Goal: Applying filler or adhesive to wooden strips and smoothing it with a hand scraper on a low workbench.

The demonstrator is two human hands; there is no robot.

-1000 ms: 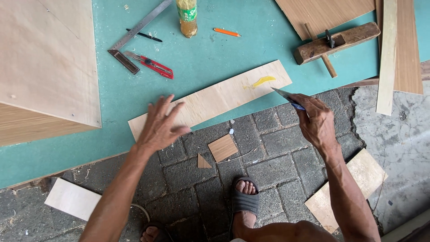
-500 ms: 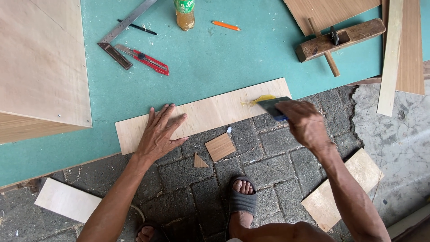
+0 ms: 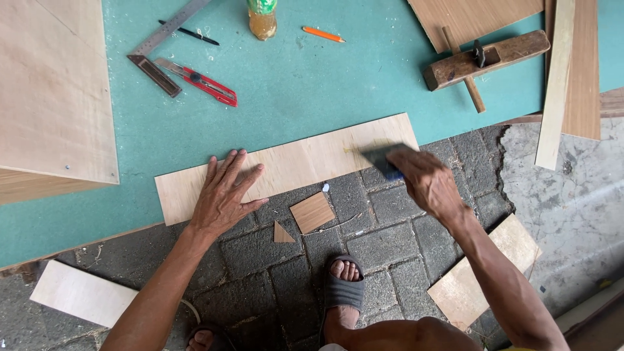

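My left hand (image 3: 221, 195) lies flat, fingers spread, on the long wood strip (image 3: 305, 159). My right hand (image 3: 426, 182) pinches a dark scraper (image 3: 380, 158) on the strip's right end.

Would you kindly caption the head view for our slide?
Left hand flat on long pale plywood strip; right hand presses dark flat spreader onto it.

Only one thing here carries a label: a plastic bottle (image 3: 262, 18) that stands on the green board at the top edge of the view, between a black pen and an orange pencil. It holds a yellowish-brown liquid, and a green label with some white is wrapped around its upper part. No signs or screens are visible.
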